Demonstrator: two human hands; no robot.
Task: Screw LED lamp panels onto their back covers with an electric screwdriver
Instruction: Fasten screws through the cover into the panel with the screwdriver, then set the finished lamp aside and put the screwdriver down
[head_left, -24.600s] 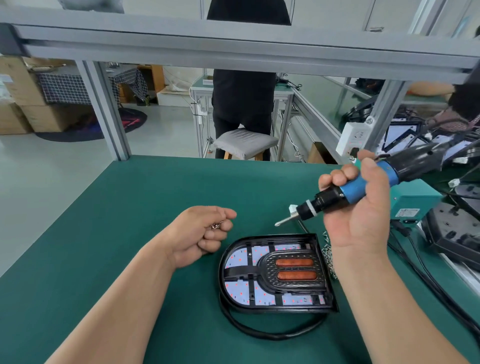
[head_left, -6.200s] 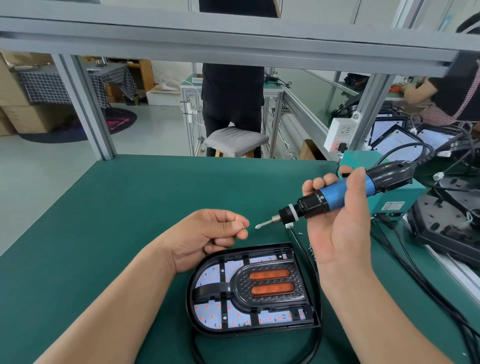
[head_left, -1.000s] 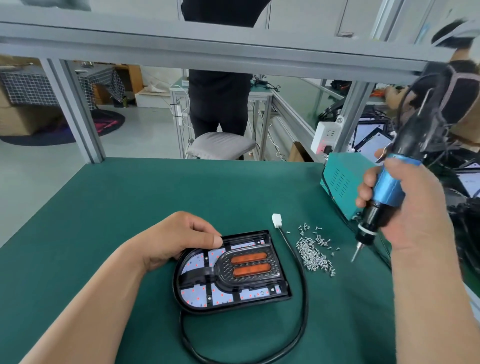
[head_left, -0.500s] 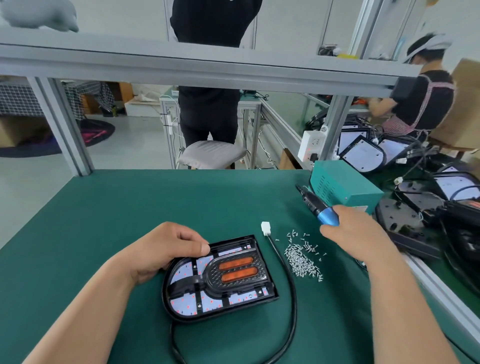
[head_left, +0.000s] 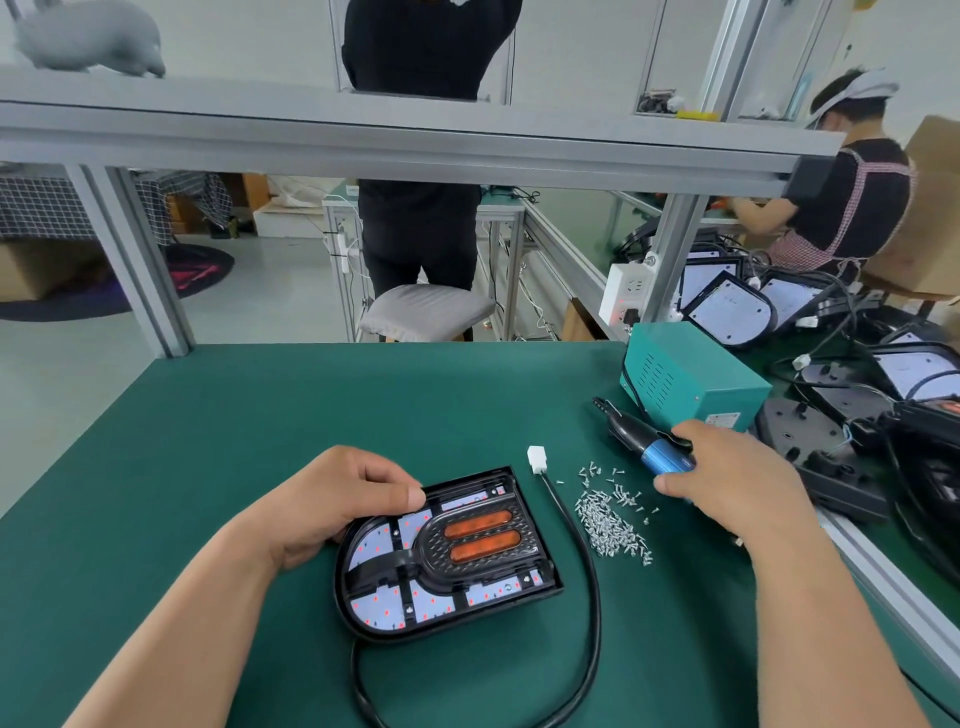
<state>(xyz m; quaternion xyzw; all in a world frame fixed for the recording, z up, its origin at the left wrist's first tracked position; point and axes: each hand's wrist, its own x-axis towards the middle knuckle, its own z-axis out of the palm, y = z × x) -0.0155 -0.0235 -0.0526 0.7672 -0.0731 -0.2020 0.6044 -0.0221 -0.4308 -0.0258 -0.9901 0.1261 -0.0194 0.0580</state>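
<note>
The lamp (head_left: 447, 561) lies on the worktop (head_left: 260, 415) with the grip of the left hand (head_left: 332, 499) clamped on its far edge and the grip of the right hand (head_left: 727, 483) wrapped round the screwdriver (head_left: 649, 452) beside the screws (head_left: 610, 519), so hold it steady and drive straight.

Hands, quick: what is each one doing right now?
Left hand: closed on the rim of the lamp.
Right hand: closed round the screwdriver.
</note>
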